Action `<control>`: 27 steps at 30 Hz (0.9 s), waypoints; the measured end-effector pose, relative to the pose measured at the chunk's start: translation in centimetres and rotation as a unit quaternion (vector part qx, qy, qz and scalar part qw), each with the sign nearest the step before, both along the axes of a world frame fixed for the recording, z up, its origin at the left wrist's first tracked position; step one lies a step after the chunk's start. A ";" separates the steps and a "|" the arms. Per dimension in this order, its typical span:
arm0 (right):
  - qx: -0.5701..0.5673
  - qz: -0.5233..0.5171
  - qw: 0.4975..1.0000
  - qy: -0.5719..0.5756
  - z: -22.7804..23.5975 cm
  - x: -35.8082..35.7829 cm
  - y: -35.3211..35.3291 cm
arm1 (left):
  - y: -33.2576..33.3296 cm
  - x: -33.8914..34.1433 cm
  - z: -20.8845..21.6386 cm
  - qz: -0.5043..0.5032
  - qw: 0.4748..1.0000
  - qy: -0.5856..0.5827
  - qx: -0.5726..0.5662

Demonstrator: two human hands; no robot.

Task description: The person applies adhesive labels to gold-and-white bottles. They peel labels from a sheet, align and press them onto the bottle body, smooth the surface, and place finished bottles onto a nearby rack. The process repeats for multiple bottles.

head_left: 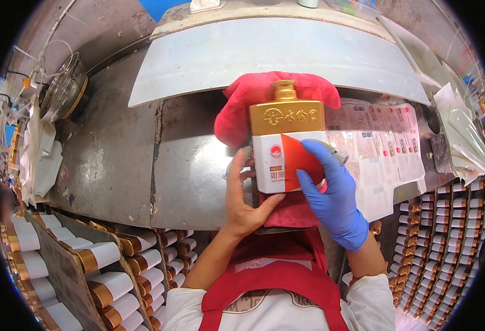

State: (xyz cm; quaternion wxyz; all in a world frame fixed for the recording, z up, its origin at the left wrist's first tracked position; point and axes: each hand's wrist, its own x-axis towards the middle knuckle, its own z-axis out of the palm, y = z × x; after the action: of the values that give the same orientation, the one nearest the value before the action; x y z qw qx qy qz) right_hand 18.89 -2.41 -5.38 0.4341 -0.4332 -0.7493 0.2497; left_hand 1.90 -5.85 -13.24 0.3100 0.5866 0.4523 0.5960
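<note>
A flat-sided bottle (262, 160), white below with a gold shoulder and neck, lies on a red cloth (233, 124), its neck pointing away from me. My left hand (245, 201) is bare and grips the bottle's left lower edge, thumb at its base and fingers along its side. On my right hand (333, 193) is a blue glove. Its fingers press a smooth red-orange flat piece (299, 160) against the right half of the white face. A small red emblem and printed label show left of that piece. Something grey shows beside the bottle on both sides, partly hidden.
Printed decal sheets (380, 146) lie on the metal table (110, 143) at right. A pale board (275, 49) spans the back. Racks of white-and-gold bottles stand below at left (110, 287) and right (441, 237). A round metal fan-like object (69, 88) is at far left.
</note>
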 end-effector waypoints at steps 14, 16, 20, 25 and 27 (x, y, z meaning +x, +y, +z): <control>-0.280 -0.127 0.908 0.283 -2.5 5.1 0.7 | 2.7 -0.9 3.8 -0.086 0.980 -0.139 -0.117; -0.227 -0.143 0.950 0.159 -1.2 4.1 1.2 | 3.5 -0.6 4.3 -0.095 0.983 -0.113 -0.106; -0.270 -0.112 0.952 0.088 -1.2 3.0 1.9 | 4.0 0.0 5.4 -0.106 0.973 -0.138 -0.154; -0.266 -0.116 0.955 0.055 -1.6 2.3 2.0 | 4.2 0.8 5.1 -0.102 0.973 -0.164 -0.124; -0.267 -0.121 0.954 0.061 -1.6 2.2 2.0 | 4.1 0.9 5.1 -0.102 0.973 -0.164 -0.130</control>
State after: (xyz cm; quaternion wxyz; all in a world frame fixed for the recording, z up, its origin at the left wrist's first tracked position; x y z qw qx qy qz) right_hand 21.08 -0.43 -6.95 0.3741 -0.6046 -0.5696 0.4125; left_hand 2.76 -1.77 -8.09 0.5128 0.4786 0.4071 0.5851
